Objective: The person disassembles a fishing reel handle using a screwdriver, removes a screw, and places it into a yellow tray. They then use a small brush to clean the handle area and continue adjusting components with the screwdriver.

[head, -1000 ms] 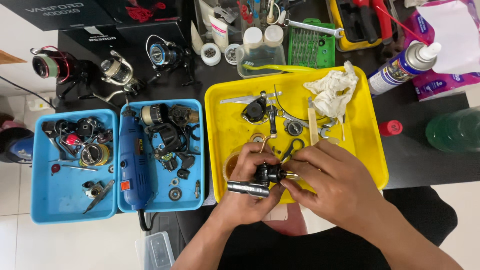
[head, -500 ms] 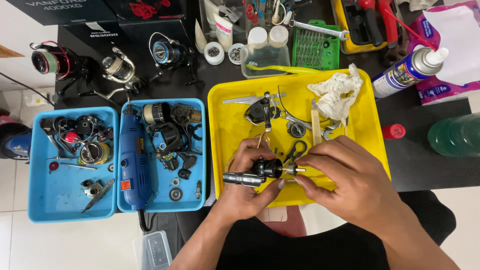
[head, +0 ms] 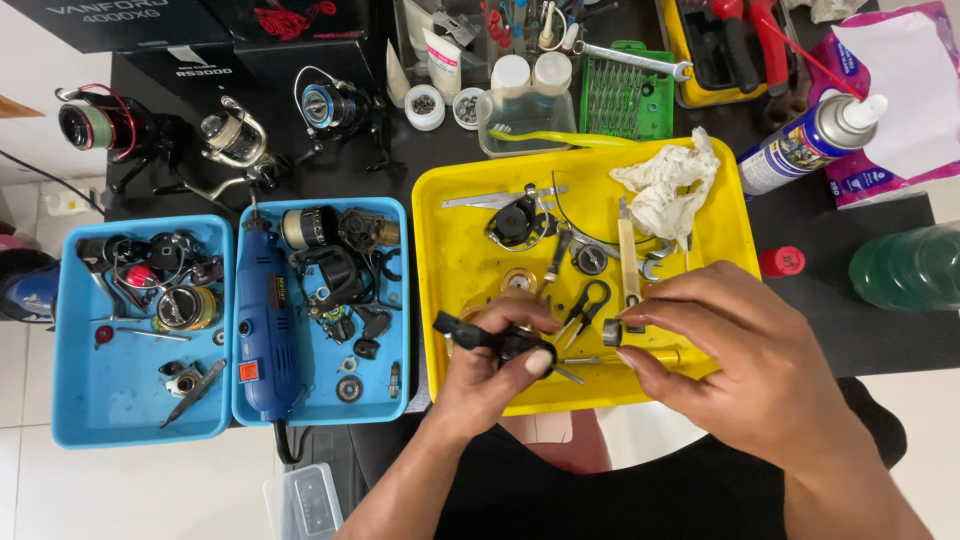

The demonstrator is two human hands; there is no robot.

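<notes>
Two bare forearms, no sleeves, left hand [head: 492,368] and right hand [head: 735,362] without rings, watch or gloves, short plain nails on fingers [head: 538,362], dark garment below

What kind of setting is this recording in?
Likely a home or small-shop bench for servicing fishing reels: whole spinning reels at the back, a blue tray of reel parts beside a rotary tool, and a lubricant spray can.

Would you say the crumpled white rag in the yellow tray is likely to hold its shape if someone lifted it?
Probably not: the crumpled white rag looks soft and creased, so it would likely droop. It seems light, unlikely to roll or slip.
</notes>
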